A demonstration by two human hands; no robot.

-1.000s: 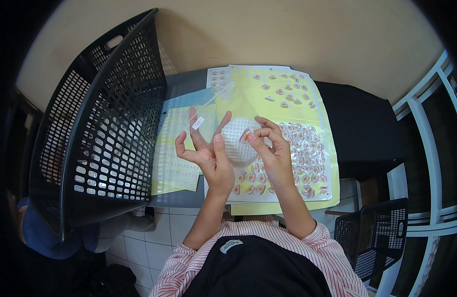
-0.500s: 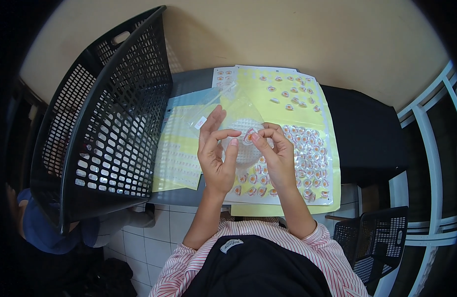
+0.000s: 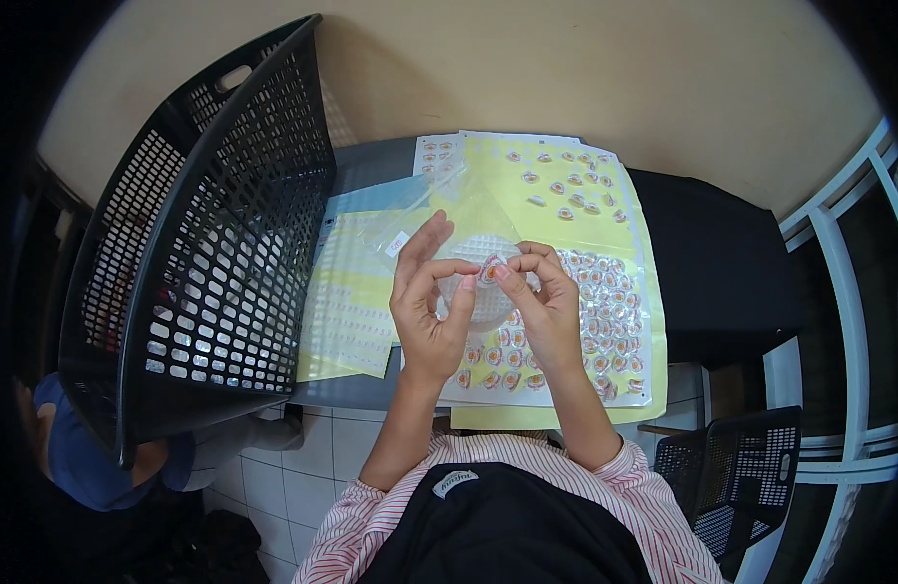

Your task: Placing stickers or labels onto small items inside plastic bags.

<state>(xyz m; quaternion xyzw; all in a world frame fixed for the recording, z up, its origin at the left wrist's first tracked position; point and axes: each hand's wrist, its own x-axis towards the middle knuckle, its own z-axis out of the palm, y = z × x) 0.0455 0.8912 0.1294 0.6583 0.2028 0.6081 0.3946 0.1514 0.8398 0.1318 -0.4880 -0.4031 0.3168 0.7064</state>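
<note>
My left hand [image 3: 431, 316] has its thumb and index finger together at the left edge of a small white, orange and pink sticker [image 3: 491, 270]; what exactly they grip is unclear, and its other fingers are raised. My right hand [image 3: 546, 311] pinches that sticker between thumb and index finger. The sticker is in front of a clear plastic bag [image 3: 418, 216] with a white waffle-textured round object [image 3: 476, 310] inside. Below lie sheets [image 3: 582, 230] in yellow and white, bearing several similar small pieces [image 3: 605, 343].
A tall black perforated basket [image 3: 215, 243] stands on the table's left. Black cloth [image 3: 712, 253] covers the right. Another black basket [image 3: 731, 467] is low at right, beside white metal bars [image 3: 848, 321]. A person in blue [image 3: 94, 457] is at lower left.
My left hand's index finger has curled from spread toward its thumb and the sticker, and its raised fingers moved rightward. My right hand has shifted slightly, still at the sticker.
</note>
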